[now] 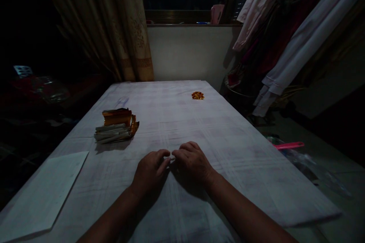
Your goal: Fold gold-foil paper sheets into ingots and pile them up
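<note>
L hand (151, 169) & R hand (195, 163) sit nr each other over the cloth-covered tbl (242, 167), fingers curled, gap betw. tips narrow; can't tell if either grips anything sm. Stack of gold-faced papers (113, 133) lies fwd-L of L hand, w/ shiny gold pc (197, 95) nr far edge & white sheet (45, 193) at L.

The table (256, 159), spread with a pale checked cloth (159, 114), bears a white sheet (45, 193) at its left, a stack of gold and grey paper (114, 133) (rather ragged) beyond it, and a small shiny gold piece (197, 95) toward the far right corner.
</note>
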The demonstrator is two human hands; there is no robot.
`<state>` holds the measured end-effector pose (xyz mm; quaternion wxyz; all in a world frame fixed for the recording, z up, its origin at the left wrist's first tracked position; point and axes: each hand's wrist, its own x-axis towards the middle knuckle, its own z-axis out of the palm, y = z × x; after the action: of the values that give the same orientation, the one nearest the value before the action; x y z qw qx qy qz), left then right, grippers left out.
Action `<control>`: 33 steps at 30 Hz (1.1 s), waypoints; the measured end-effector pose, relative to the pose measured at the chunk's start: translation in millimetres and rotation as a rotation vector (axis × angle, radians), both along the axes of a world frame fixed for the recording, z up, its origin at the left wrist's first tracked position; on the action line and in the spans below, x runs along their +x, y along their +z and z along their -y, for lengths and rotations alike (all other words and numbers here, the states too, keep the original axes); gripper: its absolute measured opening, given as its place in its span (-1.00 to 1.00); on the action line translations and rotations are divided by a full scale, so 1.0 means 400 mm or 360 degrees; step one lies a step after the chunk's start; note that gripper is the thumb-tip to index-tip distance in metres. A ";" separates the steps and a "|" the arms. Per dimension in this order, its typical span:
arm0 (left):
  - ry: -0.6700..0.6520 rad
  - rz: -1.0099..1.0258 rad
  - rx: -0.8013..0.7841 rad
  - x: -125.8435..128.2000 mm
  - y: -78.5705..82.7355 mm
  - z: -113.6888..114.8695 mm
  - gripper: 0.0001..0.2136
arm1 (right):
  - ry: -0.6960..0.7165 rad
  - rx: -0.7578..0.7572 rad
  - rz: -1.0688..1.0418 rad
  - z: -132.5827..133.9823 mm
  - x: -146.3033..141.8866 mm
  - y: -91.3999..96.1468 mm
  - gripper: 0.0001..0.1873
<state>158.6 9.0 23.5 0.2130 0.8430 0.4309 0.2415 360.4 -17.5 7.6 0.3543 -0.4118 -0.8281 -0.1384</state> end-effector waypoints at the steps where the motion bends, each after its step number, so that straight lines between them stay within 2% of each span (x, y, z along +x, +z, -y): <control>1: 0.0016 -0.0011 -0.0059 0.006 0.002 0.001 -0.86 | 0.0007 -0.0003 -0.0025 0.000 -0.005 0.001 -0.98; 5: 0.0034 -0.0027 -0.0158 0.024 0.004 0.001 -0.89 | 0.0025 0.0028 -0.0026 0.004 -0.010 0.006 -0.81; 12: 0.0020 -0.0048 -0.0062 0.025 -0.015 -0.002 -0.93 | 0.0041 0.0036 -0.0013 -0.001 -0.010 -0.008 -0.87; 20: 0.0168 0.0004 -0.0003 0.028 -0.035 0.001 -0.85 | -0.0017 0.0157 0.0011 0.022 -0.007 -0.008 -0.89; 25: 0.0165 -0.0007 0.0133 0.019 -0.038 0.009 -0.80 | -0.0068 -0.0094 0.0104 0.056 -0.009 -0.022 -0.80; 29: -0.0013 -0.0124 0.0287 0.010 -0.037 0.013 -0.87 | -0.0137 -0.0262 0.0131 0.068 -0.014 -0.045 -0.74; 33: -0.0188 -0.0238 0.0261 -0.002 -0.026 0.010 -0.89 | -0.0218 -0.0368 0.0123 0.078 -0.027 -0.044 -0.77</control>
<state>157.6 4.8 13.0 0.1243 0.8972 0.3739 0.1994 349.5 -48.8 -10.1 0.2620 -0.4999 -0.8215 -0.0818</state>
